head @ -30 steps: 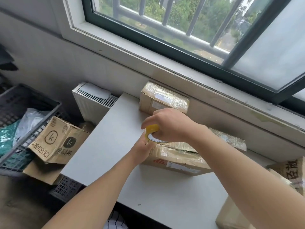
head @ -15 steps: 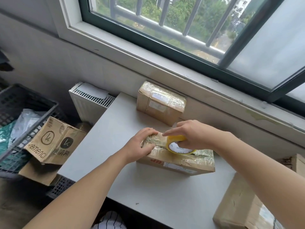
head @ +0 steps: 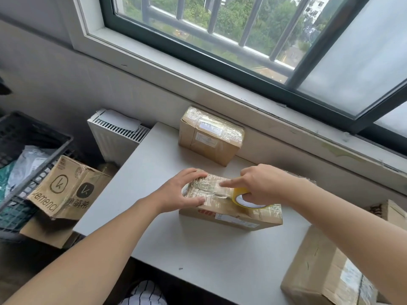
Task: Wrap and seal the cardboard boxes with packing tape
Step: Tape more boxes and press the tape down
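Centre of the white table (head: 198,249): flat cardboard box (head: 242,214), lying on its broad face, long axis from 9 to 3 o'clock. Top glossy and wrinkled under clear tape; red print and a white label on the near side.

Left hand (head: 182,192): at the 9 o'clock end of the flat cardboard box, fingers bent over the far top edge, thumb laid along the near top edge, that end gripped between them.

Right hand (head: 264,183): above the same box, toward 3 o'clock from the left hand and apart from it. Index finger stretched out toward 9 o'clock, tip pressed on the taped top; remaining fingers curled on the tape roll (head: 240,192), one tucked inside its white core; thumb hidden. Roll yellow-rimmed, resting on the box top under the palm.

At 12 o'clock from the flat box, against the wall below the window (head: 220,29): second cardboard box (head: 209,137), taller, taped across its top, apart from the flat one.

At 5 o'clock, on the table's near right corner: third cardboard box (head: 319,271), partly out of frame and partly behind the right forearm.

Off the table at 9 o'clock: printed carton (head: 63,190), tilted against a black crate (head: 26,139). At 11 o'clock, beside the table's far left corner: white radiator (head: 116,137).
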A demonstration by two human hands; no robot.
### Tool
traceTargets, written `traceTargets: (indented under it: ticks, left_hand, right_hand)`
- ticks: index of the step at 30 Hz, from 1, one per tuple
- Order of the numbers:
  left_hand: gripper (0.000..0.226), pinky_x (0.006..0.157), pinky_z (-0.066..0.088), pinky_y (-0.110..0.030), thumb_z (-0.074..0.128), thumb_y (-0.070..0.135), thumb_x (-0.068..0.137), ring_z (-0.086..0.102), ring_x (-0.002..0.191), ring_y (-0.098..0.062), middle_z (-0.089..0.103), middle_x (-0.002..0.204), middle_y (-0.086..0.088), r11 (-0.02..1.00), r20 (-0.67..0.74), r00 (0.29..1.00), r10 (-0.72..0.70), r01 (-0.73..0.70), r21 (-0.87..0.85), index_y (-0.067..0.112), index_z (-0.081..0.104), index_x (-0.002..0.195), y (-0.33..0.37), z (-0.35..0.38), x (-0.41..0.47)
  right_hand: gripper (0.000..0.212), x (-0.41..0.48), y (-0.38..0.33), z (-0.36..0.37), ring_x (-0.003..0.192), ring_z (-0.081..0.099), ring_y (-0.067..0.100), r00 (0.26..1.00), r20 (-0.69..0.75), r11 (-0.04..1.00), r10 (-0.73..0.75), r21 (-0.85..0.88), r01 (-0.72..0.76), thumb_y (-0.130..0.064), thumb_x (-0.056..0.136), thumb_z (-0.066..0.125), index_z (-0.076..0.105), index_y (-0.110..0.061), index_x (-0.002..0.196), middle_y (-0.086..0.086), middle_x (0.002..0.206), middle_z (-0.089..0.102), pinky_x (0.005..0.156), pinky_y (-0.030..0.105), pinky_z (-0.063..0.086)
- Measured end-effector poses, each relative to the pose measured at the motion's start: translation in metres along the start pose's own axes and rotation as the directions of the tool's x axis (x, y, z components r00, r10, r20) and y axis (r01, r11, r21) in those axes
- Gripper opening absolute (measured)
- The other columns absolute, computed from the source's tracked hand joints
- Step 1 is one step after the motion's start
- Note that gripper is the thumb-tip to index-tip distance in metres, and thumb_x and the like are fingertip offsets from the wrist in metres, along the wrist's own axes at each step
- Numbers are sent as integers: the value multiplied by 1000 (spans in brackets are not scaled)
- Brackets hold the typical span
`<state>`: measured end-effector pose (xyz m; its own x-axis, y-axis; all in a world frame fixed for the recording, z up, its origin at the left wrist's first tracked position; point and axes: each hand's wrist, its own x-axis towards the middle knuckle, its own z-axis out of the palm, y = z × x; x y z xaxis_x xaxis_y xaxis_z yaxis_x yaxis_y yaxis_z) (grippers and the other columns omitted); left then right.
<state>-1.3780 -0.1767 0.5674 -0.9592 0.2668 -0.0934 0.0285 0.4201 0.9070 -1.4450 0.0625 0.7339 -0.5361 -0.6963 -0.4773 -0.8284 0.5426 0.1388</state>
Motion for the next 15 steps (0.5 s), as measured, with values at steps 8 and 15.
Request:
traceTargets:
  ticks: [8,15]
  left_hand:
    - [73,123,30,-36,76,63,73,35,142,4,37,150,28,1000,3,1000,-15,15,26,58,47,140,-1,0,1]
    - [73,122,30,-34,76,65,72,36,141,6,37,149,30,999,13,1000,-25,24,48,60,46,139,2,-4,2]
  right_hand:
    - [65,-36,33,26,83,54,15,997,-81,960,-16,278,38,-34,91,60,38,-63,145,-8,95,58,78,31,48]
    - [67,-69,57,36,83,48,10,996,-52,975,70,214,-58,-35,89,58,36,-64,145,-20,92,47,75,24,41]
